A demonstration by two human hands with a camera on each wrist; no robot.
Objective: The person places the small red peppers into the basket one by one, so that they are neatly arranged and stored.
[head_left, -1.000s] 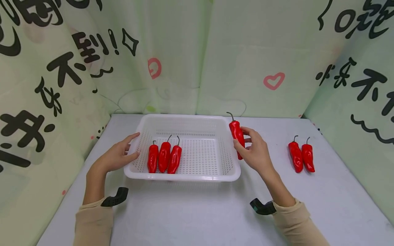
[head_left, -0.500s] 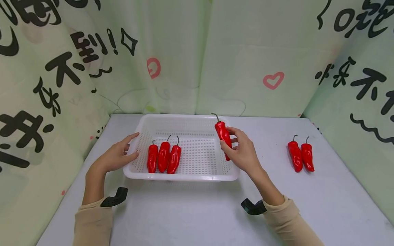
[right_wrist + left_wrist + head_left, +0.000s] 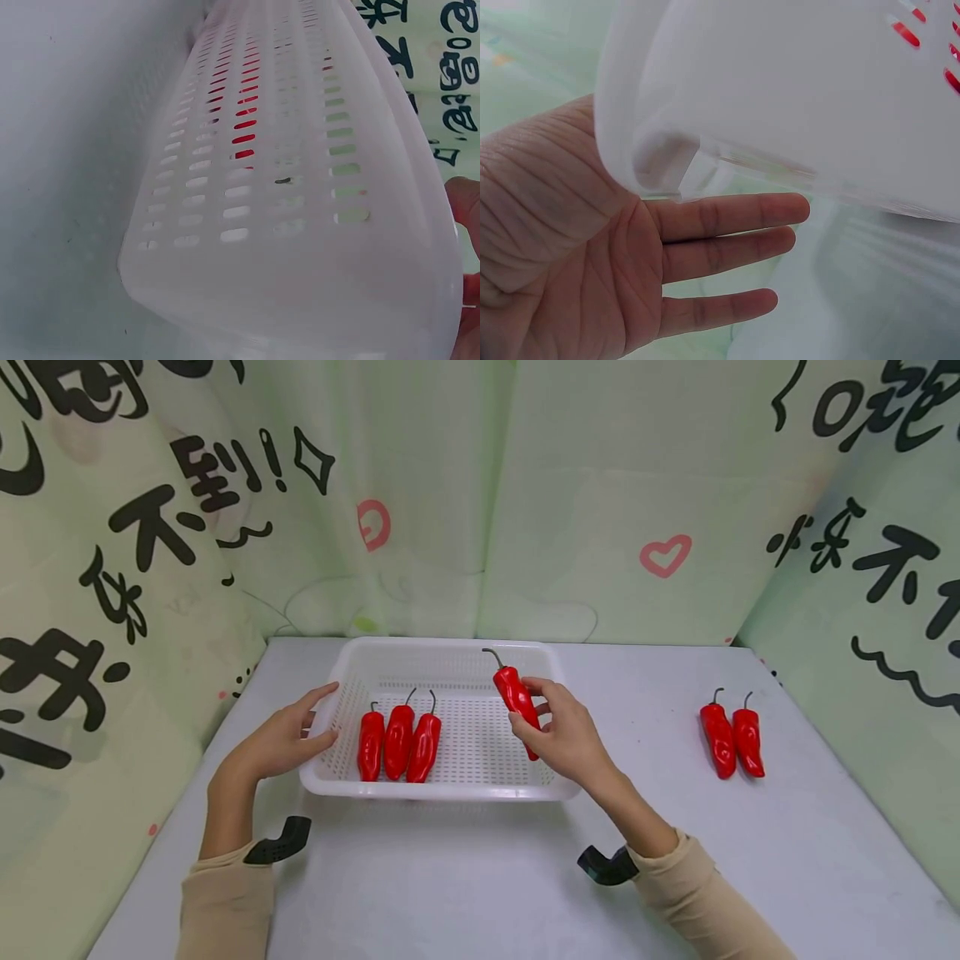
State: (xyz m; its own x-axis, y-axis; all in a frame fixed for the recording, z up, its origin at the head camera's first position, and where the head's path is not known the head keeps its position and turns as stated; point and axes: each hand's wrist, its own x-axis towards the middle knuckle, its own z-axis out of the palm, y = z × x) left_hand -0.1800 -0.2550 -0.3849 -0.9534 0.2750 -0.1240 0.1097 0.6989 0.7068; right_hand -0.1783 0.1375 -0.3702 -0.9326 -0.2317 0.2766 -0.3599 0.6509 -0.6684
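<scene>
My right hand (image 3: 564, 733) pinches a red chili pepper (image 3: 516, 695) between thumb and fingers, over the right part of a white plastic basket (image 3: 442, 793). The pepper's curved stem points up and to the left. Three more red peppers (image 3: 399, 743) lie side by side in the basket's left half. At the basket's left rim, my left hand (image 3: 281, 739) touches the side with thumb and fingers spread. The left wrist view shows straight fingers (image 3: 727, 217) beside the basket wall (image 3: 765, 90). In the right wrist view, the basket (image 3: 337, 292) hides most of my right hand (image 3: 469, 225).
Two red peppers (image 3: 717, 742) lie close together on the right of the white table (image 3: 450, 885). A pale green curtain (image 3: 585, 510) with black lettering and pink hearts encloses the back and sides. Black wrist mounts (image 3: 279, 842) sit on both forearms.
My right hand has carried the pepper leftward from outside the basket's right rim to above its inside, lowering it a little. My left hand and the other peppers have stayed put.
</scene>
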